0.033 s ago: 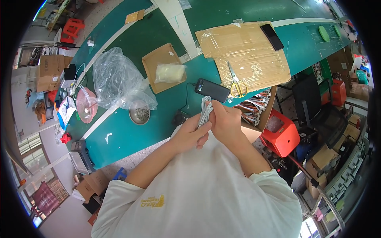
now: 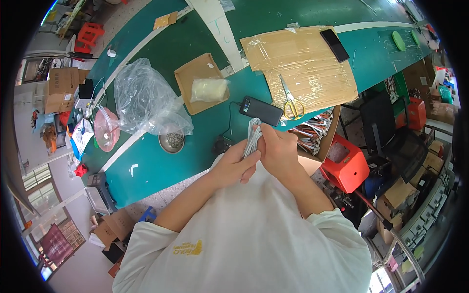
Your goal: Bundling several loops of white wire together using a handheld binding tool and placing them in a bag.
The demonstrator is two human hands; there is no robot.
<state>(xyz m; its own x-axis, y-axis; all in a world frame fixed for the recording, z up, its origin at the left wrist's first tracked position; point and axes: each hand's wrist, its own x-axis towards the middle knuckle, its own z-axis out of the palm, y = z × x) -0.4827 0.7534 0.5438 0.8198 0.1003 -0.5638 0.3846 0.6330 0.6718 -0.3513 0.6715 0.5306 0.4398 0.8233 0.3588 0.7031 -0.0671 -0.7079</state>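
Close in front of my chest, a coiled bundle of white cable is held upright between both hands. My left hand is closed round its lower part, thumb lying across the strands. My right hand pinches the bundle from the right side, with its fingertips partly hidden. The looped top of the coil sticks up above the fingers. Just beyond it on the green table lies a black phone-shaped device with a cord plugged in. Yellow-handled scissors rest on a flattened cardboard sheet.
To the left are a clear plastic bag, a metal bowl of small parts and a cardboard tray holding a wrapped packet. A box of cables and a red stool stand right. A smartphone lies farther back.
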